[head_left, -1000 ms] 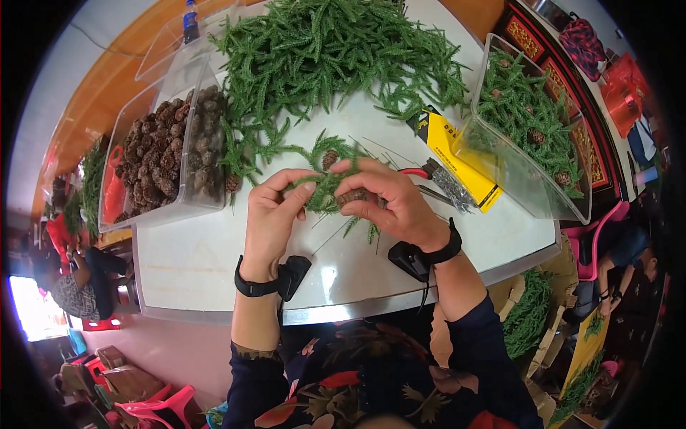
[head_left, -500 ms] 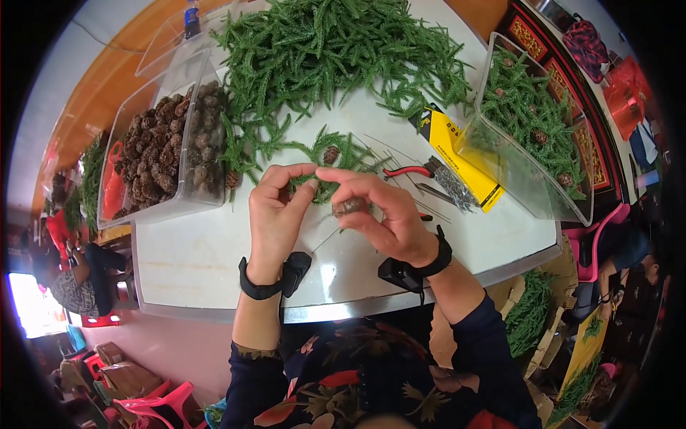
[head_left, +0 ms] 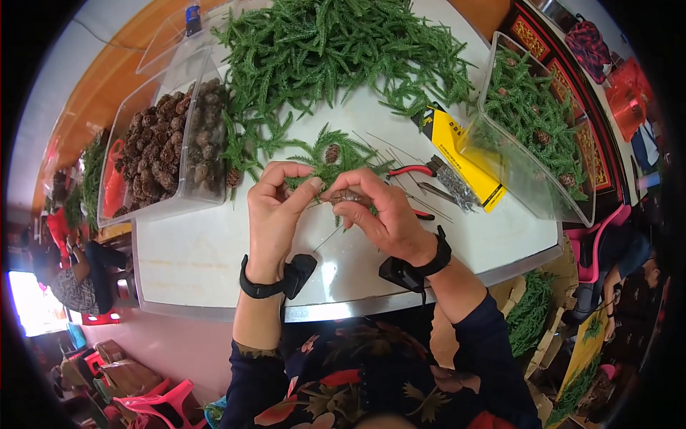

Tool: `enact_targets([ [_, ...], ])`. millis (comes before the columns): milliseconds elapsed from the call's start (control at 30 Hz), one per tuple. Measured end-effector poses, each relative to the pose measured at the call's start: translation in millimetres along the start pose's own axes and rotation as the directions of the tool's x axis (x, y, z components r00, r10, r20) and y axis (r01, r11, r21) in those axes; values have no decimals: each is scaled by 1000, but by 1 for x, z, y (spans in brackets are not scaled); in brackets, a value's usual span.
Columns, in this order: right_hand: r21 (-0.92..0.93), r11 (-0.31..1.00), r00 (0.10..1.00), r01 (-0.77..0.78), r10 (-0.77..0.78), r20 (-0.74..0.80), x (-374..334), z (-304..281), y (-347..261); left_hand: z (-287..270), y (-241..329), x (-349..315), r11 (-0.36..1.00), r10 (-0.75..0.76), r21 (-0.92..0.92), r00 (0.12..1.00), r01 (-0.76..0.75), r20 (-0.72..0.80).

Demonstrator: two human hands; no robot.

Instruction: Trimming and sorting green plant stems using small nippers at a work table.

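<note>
Over the middle of the table, my left hand [head_left: 275, 214] pinches a green artificial pine sprig [head_left: 328, 172] between thumb and forefinger; its stem is mostly hidden by the fingers. Beside it my right hand [head_left: 391, 218] is closed round a small brown pine cone [head_left: 348, 198], and its fingertips come close to the left thumb. Just beyond the hands lies another pine cone [head_left: 333, 153] among green needles. Thin wires [head_left: 391, 152] are scattered to the right, by red-handled pliers [head_left: 412, 170].
A clear bin of pine cones [head_left: 151, 146] stands at left. Green sprigs [head_left: 336, 53] are heaped at the back. At right are a yellow package [head_left: 468, 161], dark metal pieces [head_left: 456, 187] and a clear bin of sprigs with cones [head_left: 537, 118]. The table's metal edge [head_left: 343, 309] runs close to me.
My right hand has lowered its fingertips and turned the pine cone nearer to my left hand. My left hand stays almost in place, still pinching.
</note>
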State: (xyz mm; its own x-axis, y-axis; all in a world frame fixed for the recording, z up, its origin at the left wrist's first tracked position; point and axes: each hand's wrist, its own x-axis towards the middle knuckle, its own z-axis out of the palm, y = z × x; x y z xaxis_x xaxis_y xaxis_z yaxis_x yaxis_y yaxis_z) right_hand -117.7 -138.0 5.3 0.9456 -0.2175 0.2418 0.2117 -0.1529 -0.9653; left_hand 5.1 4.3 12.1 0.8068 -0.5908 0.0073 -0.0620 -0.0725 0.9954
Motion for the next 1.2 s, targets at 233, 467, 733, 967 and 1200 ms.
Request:
enact_targets([
  [233,12,1000,979,-16,18,-202,0,4,7,7,7,1,962,-95,-259,995,90,-10],
  [467,-32,999,951,21,-30,-309,2,3,10,7,5,1,951,-90,-298,996,83,-13],
  [733,-41,998,946,-44,28,-324,2,1,8,8,2,1,945,-95,-317,995,82,-25],
  [967,60,996,935,-63,80,-346,2,3,5,10,8,-1,938,-121,-333,992,101,-38],
  [1200,265,961,938,-76,159,-308,1,9,9,12,5,-1,861,-208,-458,975,221,79],
])
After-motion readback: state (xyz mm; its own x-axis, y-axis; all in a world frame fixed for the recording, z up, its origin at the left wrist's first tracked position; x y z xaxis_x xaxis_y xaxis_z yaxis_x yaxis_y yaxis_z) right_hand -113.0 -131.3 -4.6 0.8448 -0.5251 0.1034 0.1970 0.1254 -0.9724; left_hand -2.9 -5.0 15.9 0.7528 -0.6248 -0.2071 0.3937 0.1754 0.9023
